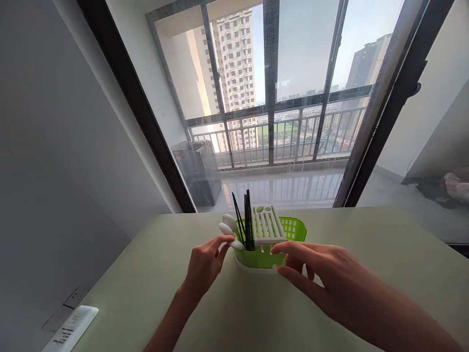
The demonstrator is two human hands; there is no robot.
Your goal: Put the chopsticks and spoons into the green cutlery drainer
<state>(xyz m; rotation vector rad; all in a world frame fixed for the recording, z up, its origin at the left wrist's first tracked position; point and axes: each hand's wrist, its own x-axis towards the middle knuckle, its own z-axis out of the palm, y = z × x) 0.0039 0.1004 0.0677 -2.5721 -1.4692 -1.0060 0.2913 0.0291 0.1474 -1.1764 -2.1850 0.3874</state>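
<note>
A green plastic utensil basket [256,259] with a pale base stands on the table. Several black chopsticks [247,220] rise from its left part, and a white slotted rack [269,226] sits tilted across its middle. White spoons [226,228] lean out over the left end. My left hand [208,259] is at that end, thumb and forefinger pinched on a white spoon; the spoon's far part is hidden in the basket. In front of the basket's right side, my right hand [311,269] holds nothing, its thumb and forefinger apart.
The pale green table [146,274] reaches to a glass sliding door with a dark frame [142,112]. At the lower left lies a white power strip [71,328]. A grey wall [47,146] borders the left side. Behind the glass stands a dark appliance [200,171].
</note>
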